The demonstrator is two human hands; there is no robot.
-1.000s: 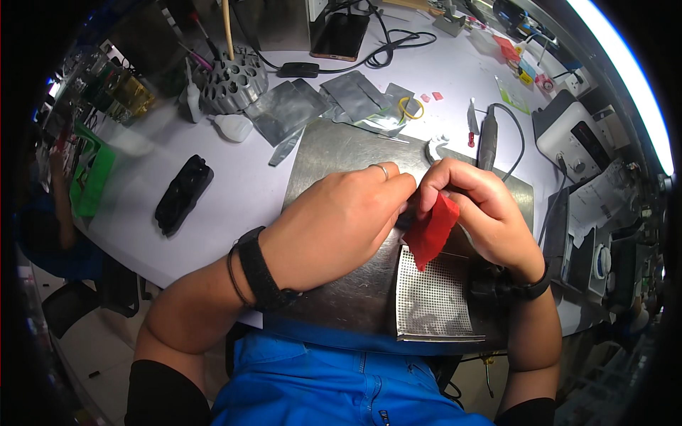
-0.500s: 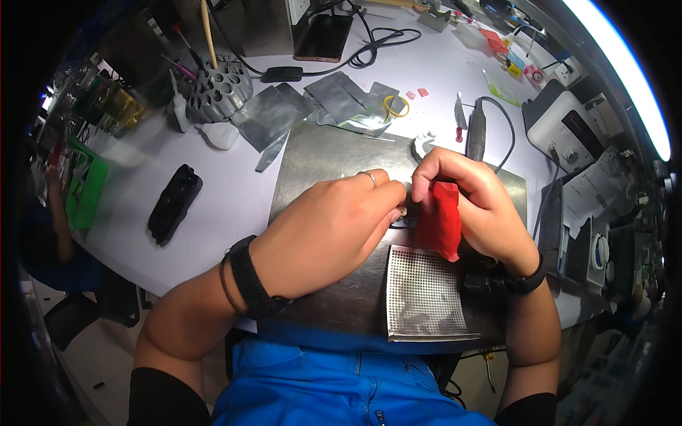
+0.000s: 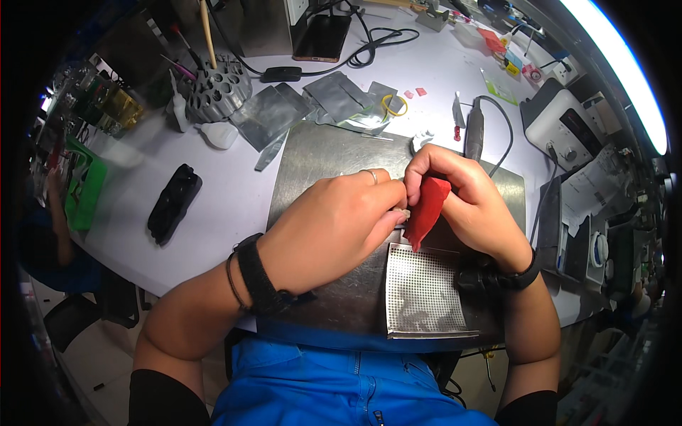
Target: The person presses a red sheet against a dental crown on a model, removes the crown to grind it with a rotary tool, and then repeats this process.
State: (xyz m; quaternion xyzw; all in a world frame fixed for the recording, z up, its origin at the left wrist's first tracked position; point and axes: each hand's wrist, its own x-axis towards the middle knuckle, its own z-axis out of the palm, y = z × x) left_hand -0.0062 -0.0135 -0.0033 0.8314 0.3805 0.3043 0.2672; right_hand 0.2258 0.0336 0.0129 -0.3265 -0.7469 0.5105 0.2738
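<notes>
My left hand (image 3: pixel 341 213) is closed in a pinch at the middle of a dark metal board (image 3: pixel 312 160). Between its thumb and fingers pokes out a small pale piece (image 3: pixel 403 214), mostly covered, so its kind is unclear. Close beside it, the curled fingers of my right hand (image 3: pixel 472 202) hold a limp, folded red sheet (image 3: pixel 426 213). This sheet hangs at a slant, its lower tip near my left fingertips. I cannot tell whether the two touch. Just below lies a perforated metal plate (image 3: pixel 424 291) with a slightly bent left edge.
Grey pouches (image 3: pixel 341 96) and a yellow rubber band (image 3: pixel 394 106) lie behind the board. A corded handpiece (image 3: pixel 474 131) rests at the back right, near a white control box (image 3: pixel 565 124). Leftward are a black pouch-like bundle (image 3: pixel 174 204) and a round tool holder (image 3: pixel 220 92).
The red sheet has tilted, its lower end swinging left toward my left fingertips. My right hand has shifted slightly left; more of the small pale piece shows.
</notes>
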